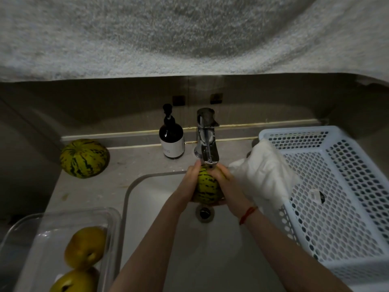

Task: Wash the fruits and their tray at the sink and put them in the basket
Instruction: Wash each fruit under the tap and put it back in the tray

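A yellow-green striped melon (207, 187) is held over the white sink (147, 199), right under the tap spout (207, 144). My left hand (190, 183) grips its left side and my right hand (226, 183) grips its right side. A second striped melon (84, 158) lies on the counter at the back left. A clear plastic tray (52, 220) at the front left holds two yellow pears (85, 246). The white perforated basket (336, 186) stands to the right of the sink.
A dark pump bottle (171, 138) stands left of the tap. A white cloth (265, 171) hangs over the basket's left rim. The drain (204, 212) sits below the melon. A pale textured surface fills the top of the view.
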A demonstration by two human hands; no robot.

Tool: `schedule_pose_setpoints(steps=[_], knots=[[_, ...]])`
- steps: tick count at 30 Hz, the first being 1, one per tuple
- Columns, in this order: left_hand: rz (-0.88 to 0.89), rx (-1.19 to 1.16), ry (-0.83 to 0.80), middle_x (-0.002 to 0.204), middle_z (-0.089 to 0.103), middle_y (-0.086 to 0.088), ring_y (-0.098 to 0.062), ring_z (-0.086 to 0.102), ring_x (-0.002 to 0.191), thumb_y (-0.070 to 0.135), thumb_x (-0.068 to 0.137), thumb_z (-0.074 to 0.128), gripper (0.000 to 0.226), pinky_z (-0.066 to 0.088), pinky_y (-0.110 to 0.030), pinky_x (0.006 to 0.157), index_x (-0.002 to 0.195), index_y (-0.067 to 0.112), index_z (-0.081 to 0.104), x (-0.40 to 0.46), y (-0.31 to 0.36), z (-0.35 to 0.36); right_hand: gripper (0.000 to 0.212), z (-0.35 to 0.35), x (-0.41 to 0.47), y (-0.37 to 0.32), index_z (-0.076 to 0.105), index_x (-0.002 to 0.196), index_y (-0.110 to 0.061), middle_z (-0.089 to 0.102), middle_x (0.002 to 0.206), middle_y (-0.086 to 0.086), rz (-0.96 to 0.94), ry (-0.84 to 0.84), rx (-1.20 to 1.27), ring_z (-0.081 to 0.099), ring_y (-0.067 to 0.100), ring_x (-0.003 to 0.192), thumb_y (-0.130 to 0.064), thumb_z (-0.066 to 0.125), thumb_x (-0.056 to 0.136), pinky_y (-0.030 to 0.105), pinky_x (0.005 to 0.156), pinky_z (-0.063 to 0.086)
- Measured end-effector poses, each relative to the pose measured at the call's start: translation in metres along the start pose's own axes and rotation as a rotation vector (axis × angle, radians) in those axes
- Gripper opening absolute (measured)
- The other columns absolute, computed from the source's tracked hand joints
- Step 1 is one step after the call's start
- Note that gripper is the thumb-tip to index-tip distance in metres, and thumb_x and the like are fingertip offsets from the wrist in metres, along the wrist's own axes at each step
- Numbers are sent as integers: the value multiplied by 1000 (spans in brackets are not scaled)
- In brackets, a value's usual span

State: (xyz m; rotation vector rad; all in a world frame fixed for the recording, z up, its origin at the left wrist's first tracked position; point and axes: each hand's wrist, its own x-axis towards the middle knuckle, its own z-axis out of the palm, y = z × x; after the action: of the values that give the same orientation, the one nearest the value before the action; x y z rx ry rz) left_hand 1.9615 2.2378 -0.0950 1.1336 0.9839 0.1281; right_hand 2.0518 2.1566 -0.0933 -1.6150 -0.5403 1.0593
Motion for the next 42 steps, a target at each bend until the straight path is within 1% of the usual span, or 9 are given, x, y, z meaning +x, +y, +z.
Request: schedule_pose_setpoints(steps=[3,8,11,14,22,28,33,36,42], knots=[[61,-26,138,119,62,-17,-28,60,109,56,96,28,61,46,-45,100,119,10,61,2,-7,-1,32,8,7,0,65,93,-26,67,97,6,177,31,-17,66,25,89,-51,45,90,47,71,58],[356,-13,192,104,64,-3,-20,63,97,49,88,50,32,52,-24,71,108,26,59,-6,-19,-3,60,15,26,3,64,87,-21,67,92,11,466,4,34,64,30,88,-71,30,85,39,69,56],[308,-112,212,101,65,-4,-20,65,92,35,89,58,19,52,-23,64,105,24,62,-7,-17,-1,46,17,32,1,60,78,-17,66,89,10,363,52,-75,62,24,81,-51,33,95,40,81,54],[202,-177,324,102,65,-10,-26,64,94,35,90,55,22,54,-34,70,99,18,66,-5,-9,0,40,17,20,4,61,90,-17,66,82,-1,122,49,-195,66,20,79,-50,39,95,29,61,56],[-338,-631,-87,81,71,-19,-31,63,85,61,83,37,65,51,-35,73,95,5,68,-13,-2,-1,49,0,-10,-1,51,125,-15,64,106,4,-366,-48,-596,62,17,96,-47,55,87,32,83,52],[-375,-426,-6,103,63,-22,-35,59,98,71,86,30,73,49,-45,83,102,7,60,-10,-4,-9,26,9,-3,1,64,103,-20,69,100,5,-87,-21,-84,66,20,95,-32,69,81,40,86,55],[-233,-433,-59,87,74,-14,-26,72,79,68,89,30,69,56,-33,65,92,13,71,-16,-9,-9,21,23,21,2,63,70,-13,67,85,13,170,226,65,64,33,91,-23,55,86,46,83,52],[-128,-480,-8,112,67,-16,-33,68,97,66,84,44,62,57,-46,74,119,18,60,-19,-17,-4,27,29,30,1,59,70,-11,65,94,18,277,277,50,62,36,97,-21,47,92,49,91,50],[12,-448,45,119,62,-16,-32,64,103,53,83,55,55,57,-44,73,126,20,53,-22,-13,-1,30,31,23,3,53,69,-13,60,86,16,22,293,-150,59,31,87,-19,43,96,36,78,48]])
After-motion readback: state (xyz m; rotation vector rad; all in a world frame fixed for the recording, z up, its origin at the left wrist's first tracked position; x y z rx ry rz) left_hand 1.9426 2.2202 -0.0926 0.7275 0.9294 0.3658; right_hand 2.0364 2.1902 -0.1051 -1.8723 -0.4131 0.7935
